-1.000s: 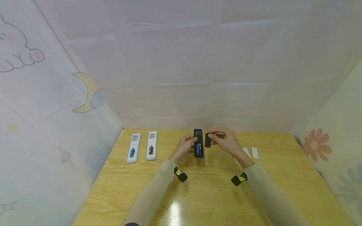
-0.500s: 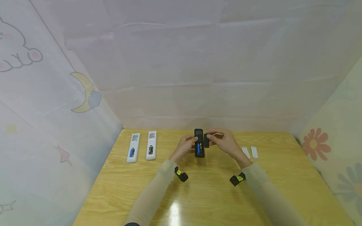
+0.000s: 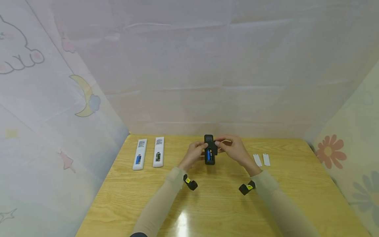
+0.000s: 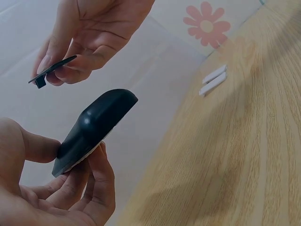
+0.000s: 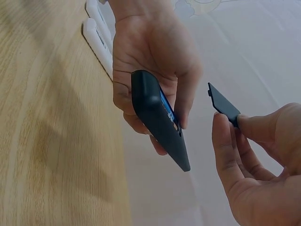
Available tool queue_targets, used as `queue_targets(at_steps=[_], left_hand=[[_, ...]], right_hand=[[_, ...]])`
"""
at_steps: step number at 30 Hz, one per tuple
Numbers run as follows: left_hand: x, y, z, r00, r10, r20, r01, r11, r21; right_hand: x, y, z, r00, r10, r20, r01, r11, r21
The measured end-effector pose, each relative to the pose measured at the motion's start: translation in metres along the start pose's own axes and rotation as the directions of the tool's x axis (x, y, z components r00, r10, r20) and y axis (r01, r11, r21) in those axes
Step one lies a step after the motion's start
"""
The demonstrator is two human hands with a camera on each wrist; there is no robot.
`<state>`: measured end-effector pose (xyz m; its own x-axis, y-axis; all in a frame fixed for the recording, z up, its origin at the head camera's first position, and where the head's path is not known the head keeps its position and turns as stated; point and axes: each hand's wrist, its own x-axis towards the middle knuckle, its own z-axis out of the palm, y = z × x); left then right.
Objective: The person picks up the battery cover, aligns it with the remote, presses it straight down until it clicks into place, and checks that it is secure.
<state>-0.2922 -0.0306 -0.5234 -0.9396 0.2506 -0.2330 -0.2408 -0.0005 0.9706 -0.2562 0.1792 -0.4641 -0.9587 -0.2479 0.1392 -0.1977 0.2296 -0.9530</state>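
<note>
My left hand [image 3: 193,154] grips a black remote control [image 3: 209,158] by its sides, thumb on the back, which faces up. Its battery compartment lies uncovered, with a blue battery [image 3: 209,155] and another beside it. My right hand [image 3: 235,150] pinches a thin black battery cover [image 5: 225,106] between thumb and fingers. In the head view the cover overlaps the remote's right edge; both wrist views show a gap between cover and remote [image 4: 94,122]. Above the table, both hands hold these things clear of the wood.
Two white remotes [image 3: 140,154] [image 3: 158,152] lie at the table's back left, their battery compartments uncovered and batteries showing. Two white battery covers [image 3: 257,160] [image 3: 266,159] lie to the right of my right hand. Behind the wooden table [image 3: 213,204] rises a pale cloth wall [image 3: 189,65].
My right hand has brought the black cover leftward, from beside the remote to over its right edge in the head view. The left hand with the remote has shifted very slightly right.
</note>
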Motion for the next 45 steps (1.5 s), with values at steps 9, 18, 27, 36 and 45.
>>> queue_targets(at_steps=[9,18,27,36,45], left_hand=[[0.0,0.001,0.0,1.0,0.003,-0.007,-0.003,1.0,-0.006],[-0.002,0.0,-0.002,1.0,0.003,0.016,-0.003,1.0,-0.003],[-0.001,0.0,0.0,1.0,0.002,0.024,-0.002,1.0,-0.01],[-0.003,0.002,0.002,1.0,0.003,0.031,-0.003,1.0,-0.003],[-0.003,0.004,0.003,1.0,0.001,0.027,-0.001,1.0,0.007]], right_hand=[[0.003,0.003,0.004,1.0,0.004,0.002,-0.004,1.0,-0.006],[0.002,0.01,0.004,1.0,0.023,0.006,-0.023,1.0,-0.012],[-0.001,0.012,0.004,1.0,-0.004,0.023,0.004,1.0,0.007],[-0.002,0.014,0.003,0.999,-0.011,0.038,0.011,1.0,0.012],[-0.001,0.016,0.005,0.999,-0.007,0.039,0.007,1.0,0.001]])
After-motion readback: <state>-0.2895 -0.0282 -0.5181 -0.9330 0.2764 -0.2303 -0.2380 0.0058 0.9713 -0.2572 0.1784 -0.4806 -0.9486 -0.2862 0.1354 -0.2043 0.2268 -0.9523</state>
